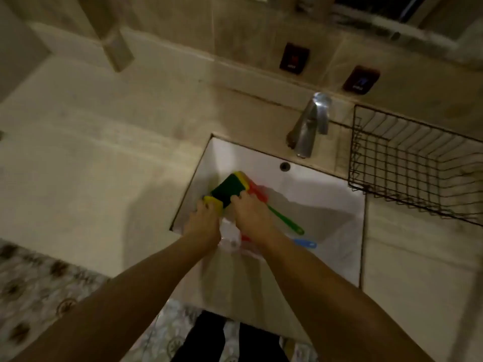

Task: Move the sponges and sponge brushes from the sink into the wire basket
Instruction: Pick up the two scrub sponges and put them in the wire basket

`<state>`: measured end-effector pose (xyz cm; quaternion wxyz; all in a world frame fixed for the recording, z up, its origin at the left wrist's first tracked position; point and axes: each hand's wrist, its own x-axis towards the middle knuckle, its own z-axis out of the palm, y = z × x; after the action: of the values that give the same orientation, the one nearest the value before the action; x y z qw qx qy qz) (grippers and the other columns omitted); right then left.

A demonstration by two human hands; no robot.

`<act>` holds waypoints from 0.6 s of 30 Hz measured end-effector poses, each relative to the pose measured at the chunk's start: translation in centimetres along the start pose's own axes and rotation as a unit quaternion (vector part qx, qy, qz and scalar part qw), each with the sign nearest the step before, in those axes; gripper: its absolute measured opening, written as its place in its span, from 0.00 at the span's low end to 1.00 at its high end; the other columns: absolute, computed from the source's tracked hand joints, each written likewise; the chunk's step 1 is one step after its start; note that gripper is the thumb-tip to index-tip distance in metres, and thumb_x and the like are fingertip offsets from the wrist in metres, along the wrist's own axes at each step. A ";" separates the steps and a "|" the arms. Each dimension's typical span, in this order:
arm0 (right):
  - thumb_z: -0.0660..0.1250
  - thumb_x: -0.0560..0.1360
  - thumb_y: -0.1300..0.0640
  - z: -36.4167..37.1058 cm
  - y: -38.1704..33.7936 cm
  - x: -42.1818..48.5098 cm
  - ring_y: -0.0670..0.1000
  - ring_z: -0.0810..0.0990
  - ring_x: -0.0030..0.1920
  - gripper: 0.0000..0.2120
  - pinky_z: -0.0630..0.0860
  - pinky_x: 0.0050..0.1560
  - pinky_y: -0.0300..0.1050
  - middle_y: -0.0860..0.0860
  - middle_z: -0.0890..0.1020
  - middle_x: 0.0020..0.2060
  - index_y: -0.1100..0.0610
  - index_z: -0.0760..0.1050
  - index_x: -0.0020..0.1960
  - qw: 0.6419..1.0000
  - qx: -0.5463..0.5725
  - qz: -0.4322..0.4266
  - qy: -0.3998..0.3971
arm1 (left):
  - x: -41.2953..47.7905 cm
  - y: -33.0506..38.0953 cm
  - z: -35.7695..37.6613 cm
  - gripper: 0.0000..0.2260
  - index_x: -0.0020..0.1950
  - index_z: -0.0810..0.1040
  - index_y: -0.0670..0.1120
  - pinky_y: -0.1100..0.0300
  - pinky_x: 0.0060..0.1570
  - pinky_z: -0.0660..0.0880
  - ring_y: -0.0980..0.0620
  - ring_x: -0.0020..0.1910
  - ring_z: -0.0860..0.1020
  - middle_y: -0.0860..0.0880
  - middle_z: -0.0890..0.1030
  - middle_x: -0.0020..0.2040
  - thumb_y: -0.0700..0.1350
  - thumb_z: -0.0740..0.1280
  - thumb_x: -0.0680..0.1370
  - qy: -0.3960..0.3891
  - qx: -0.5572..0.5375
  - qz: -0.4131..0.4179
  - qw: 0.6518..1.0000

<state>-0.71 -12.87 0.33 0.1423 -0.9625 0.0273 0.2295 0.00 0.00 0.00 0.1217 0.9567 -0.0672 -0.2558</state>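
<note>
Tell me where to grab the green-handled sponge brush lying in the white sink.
Grip the green-handled sponge brush by its thin handle's free end, coming from above on the right. That end lies bare on the white sink floor, while the head end is hidden under the right hand.

Dim beige tiled wall (235,30) (2 dark plates (294,58)), patterned floor (34,286).

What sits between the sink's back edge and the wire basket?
Head view: the metal faucet stands on the counter behind the sink, left of the wire basket; otherwise bare countertop.
</note>
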 end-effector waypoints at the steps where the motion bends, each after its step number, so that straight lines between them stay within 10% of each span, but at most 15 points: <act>1: 0.68 0.72 0.64 0.0 -0.1 0.9 0.59 0.74 0.54 0.18 0.75 0.43 0.49 0.58 0.74 0.58 0.57 0.71 0.60 0.998 -0.047 -0.024 0.029 | 0.4 0.0 0.2 0.33 0.75 0.56 0.40 0.46 0.56 0.77 0.38 0.62 0.74 0.39 0.66 0.70 0.40 0.68 0.75 -0.019 0.005 -0.027 0.999; 7: 0.68 0.72 0.59 2.3 0.3 5.2 0.63 0.69 0.62 0.24 0.70 0.55 0.58 0.58 0.71 0.66 0.52 0.67 0.67 0.972 -0.185 -0.081 0.120 | 2.4 0.3 2.8 0.39 0.77 0.46 0.40 0.43 0.60 0.74 0.36 0.66 0.71 0.36 0.62 0.73 0.45 0.68 0.76 -0.024 -0.046 -0.068 0.996; 18: 0.59 0.78 0.59 3.0 1.2 8.0 0.65 0.64 0.71 0.18 0.57 0.71 0.68 0.61 0.72 0.67 0.59 0.68 0.68 0.954 -0.260 -0.055 0.138 | 5.2 -0.5 3.8 0.19 0.66 0.65 0.36 0.48 0.54 0.73 0.36 0.61 0.74 0.35 0.72 0.65 0.39 0.65 0.77 -0.001 -0.029 -0.064 0.998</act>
<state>4.94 -13.00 -6.13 -0.1058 -0.9885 -0.0664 0.0854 2.62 -1.25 -5.79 0.1323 0.9547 0.0019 -0.2664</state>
